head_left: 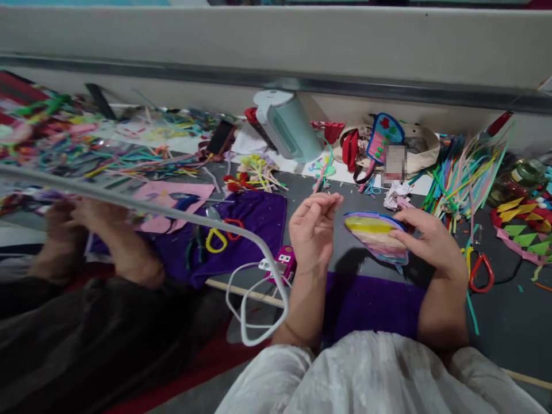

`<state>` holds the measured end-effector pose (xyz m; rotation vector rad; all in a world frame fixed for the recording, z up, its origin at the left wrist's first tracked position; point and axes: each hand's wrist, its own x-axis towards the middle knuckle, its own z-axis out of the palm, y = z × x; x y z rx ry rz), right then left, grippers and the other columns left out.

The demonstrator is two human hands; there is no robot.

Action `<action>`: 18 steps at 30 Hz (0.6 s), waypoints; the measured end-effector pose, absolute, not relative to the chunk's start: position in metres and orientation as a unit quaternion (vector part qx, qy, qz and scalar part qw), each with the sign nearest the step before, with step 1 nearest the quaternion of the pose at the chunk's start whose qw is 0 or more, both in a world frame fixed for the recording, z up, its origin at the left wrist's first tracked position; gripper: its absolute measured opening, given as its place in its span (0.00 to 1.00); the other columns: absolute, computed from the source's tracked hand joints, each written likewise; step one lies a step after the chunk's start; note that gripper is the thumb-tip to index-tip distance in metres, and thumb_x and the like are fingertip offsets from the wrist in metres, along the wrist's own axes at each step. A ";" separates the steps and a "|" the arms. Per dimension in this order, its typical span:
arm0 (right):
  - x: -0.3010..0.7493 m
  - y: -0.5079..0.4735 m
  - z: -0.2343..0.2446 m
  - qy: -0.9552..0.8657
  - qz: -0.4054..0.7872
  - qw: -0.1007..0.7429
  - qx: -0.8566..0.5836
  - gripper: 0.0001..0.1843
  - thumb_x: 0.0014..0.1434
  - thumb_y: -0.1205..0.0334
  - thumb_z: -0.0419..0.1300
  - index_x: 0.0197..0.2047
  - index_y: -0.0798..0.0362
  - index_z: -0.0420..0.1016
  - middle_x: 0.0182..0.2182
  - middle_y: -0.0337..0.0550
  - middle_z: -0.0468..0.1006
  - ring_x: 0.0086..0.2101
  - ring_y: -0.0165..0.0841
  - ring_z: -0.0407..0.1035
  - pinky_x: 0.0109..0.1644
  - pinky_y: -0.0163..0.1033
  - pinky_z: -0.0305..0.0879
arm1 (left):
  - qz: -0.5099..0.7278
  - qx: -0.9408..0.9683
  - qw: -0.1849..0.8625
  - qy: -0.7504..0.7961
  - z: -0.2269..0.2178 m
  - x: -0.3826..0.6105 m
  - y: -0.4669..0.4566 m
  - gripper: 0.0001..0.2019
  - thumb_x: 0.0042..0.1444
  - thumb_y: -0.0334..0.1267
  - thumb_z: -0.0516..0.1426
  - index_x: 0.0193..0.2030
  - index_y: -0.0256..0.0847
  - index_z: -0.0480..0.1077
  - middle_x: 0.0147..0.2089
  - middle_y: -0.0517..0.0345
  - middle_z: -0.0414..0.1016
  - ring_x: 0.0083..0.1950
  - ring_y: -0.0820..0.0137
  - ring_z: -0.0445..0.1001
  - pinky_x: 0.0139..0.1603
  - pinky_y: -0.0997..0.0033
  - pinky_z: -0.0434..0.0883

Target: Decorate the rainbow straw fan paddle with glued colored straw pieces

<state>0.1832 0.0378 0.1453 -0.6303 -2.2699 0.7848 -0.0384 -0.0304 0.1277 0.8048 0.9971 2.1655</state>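
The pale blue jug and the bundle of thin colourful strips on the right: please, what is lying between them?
In the head view, a beige bag lies between the jug and the bundle; a blue-edged decorated piece overlaps it.

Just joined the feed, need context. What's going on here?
A person holds a striped, wing-shaped piece by its edge in the right hand, above a grey table. The left hand is raised beside it, fingertips close together; whether they hold anything thin can't be told. Red-and-yellow-handled scissors and a bundle of colourful strips lie to the right. At far left, a co-worker's hands are also at the table, too blurred to read.
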 end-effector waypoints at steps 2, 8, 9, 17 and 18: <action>0.184 0.039 0.144 -0.861 0.302 0.326 -0.248 0.06 0.67 0.58 0.62 0.44 0.51 0.77 0.39 0.43 0.82 0.37 0.35 0.74 0.42 0.38 0.67 | 0.821 0.225 0.368 0.373 0.131 -0.041 -0.028 0.11 0.50 0.45 0.71 0.33 0.41 0.79 0.38 0.57 0.82 0.44 0.69 0.82 0.57 0.65 0.79; 0.186 0.043 0.143 -0.846 0.325 0.329 -0.264 0.06 0.65 0.58 0.63 0.41 0.51 0.77 0.33 0.39 0.78 0.31 0.32 0.69 0.36 0.36 0.63 | 0.826 0.076 0.450 0.332 0.131 -0.043 -0.020 0.06 0.57 0.35 0.68 0.33 0.39 0.76 0.34 0.59 0.81 0.39 0.74 0.82 0.51 0.71 0.81; 0.186 0.044 0.142 -0.843 0.330 0.330 -0.268 0.06 0.65 0.58 0.63 0.40 0.51 0.76 0.32 0.39 0.77 0.31 0.31 0.68 0.35 0.36 0.62 | 0.829 0.064 0.452 0.323 0.131 -0.043 -0.018 0.07 0.57 0.34 0.68 0.32 0.38 0.75 0.32 0.60 0.80 0.36 0.76 0.81 0.47 0.74 0.81; 0.188 0.049 0.139 -0.829 0.357 0.326 -0.282 0.08 0.65 0.55 0.62 0.40 0.51 0.76 0.31 0.38 0.75 0.30 0.31 0.66 0.36 0.36 0.61 | 0.850 0.137 0.403 0.310 0.139 -0.033 -0.002 0.18 0.57 0.44 0.69 0.26 0.39 0.67 0.22 0.67 0.69 0.24 0.80 0.73 0.30 0.81 0.74; 0.188 0.049 0.139 -0.827 0.361 0.326 -0.283 0.08 0.65 0.55 0.62 0.40 0.51 0.76 0.31 0.38 0.75 0.30 0.31 0.66 0.36 0.36 0.61 | 0.848 0.168 0.390 0.316 0.140 -0.031 -0.001 0.22 0.58 0.50 0.67 0.24 0.39 0.66 0.18 0.67 0.66 0.22 0.78 0.71 0.29 0.79 0.73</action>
